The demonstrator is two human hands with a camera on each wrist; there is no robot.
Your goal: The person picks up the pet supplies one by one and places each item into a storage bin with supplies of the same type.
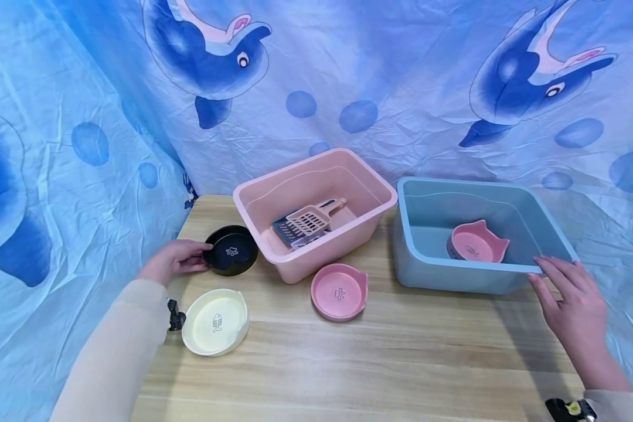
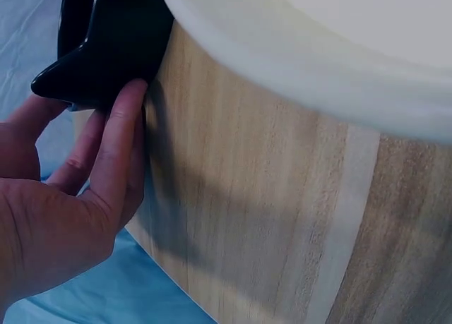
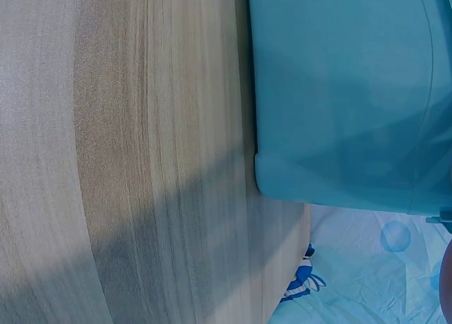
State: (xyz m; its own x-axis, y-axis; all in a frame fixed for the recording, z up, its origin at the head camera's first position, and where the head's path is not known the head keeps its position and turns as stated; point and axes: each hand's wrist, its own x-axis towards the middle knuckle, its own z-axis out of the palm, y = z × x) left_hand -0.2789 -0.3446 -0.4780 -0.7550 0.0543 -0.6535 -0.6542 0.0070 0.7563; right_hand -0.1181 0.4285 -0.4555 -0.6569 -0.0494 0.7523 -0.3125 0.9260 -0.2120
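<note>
At the table's left, my left hand (image 1: 181, 256) pinches the eared edge of a black cat bowl (image 1: 232, 251) with a paw print. In the left wrist view its thumb and fingers meet that pointed edge from both sides. A cream cat bowl (image 1: 215, 322) with a fishbone print lies just nearer. My right hand (image 1: 575, 296) holds the front right corner of a blue litter box (image 1: 448, 278), fingers over the rim and thumb outside. Inside the box leans a pink cat bowl (image 1: 479, 243). The right wrist view shows the box wall and barely any hand.
A pink litter box (image 1: 327, 252) stands angled at the back, holding several litter scoops (image 1: 310, 221). Another pink cat bowl (image 1: 339, 291) sits before it on the wooden table (image 1: 401, 363). Blue dolphin-print cloth (image 1: 380, 76) hangs behind and at the sides.
</note>
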